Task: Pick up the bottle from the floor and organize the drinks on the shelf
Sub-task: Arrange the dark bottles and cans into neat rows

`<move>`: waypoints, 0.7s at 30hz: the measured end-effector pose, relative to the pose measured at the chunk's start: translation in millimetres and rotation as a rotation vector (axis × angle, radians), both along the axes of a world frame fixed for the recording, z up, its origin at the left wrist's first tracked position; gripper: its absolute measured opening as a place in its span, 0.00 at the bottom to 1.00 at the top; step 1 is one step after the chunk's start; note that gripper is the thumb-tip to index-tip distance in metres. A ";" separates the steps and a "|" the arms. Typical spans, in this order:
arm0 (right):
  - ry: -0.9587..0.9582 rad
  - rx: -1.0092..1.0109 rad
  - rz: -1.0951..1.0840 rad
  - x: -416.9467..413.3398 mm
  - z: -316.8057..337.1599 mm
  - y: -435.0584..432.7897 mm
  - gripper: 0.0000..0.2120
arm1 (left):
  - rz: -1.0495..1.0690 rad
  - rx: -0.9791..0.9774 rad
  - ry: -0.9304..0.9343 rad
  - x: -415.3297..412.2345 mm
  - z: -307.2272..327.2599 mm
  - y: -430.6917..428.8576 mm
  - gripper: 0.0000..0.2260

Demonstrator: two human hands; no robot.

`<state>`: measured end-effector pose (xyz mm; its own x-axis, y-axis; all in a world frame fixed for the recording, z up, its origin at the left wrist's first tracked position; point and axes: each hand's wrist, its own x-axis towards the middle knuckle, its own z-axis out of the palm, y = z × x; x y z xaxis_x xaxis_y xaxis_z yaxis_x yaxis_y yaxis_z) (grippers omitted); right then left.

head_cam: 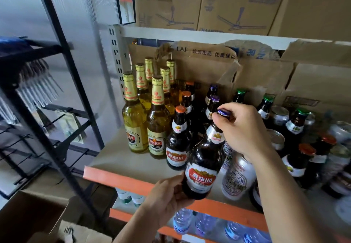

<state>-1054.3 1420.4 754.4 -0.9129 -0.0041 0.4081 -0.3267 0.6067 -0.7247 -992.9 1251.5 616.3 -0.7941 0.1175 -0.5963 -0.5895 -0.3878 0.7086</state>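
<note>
A dark brown beer bottle (204,164) with a red-and-white label and a purple cap tilts over the front edge of the shelf (133,181). My left hand (167,200) grips its base from below. My right hand (245,130) pinches its neck and cap. Behind it stand more brown bottles with orange caps (177,140) and purple caps (213,104). Several yellow bottles with gold foil necks (134,117) stand in rows at the shelf's left.
Green-capped bottles (266,106) and cans (238,176) crowd the shelf's right side. Cardboard boxes (266,77) line the back, with more on the shelf above (237,5). Water bottles (182,222) lie on the shelf below. A black wire rack (47,109) stands at left.
</note>
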 end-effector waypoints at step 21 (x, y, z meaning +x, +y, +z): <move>-0.127 0.117 -0.107 -38.2 -12.4 -11.5 0.07 | -0.027 0.088 0.027 -44.4 -17.3 22.7 0.13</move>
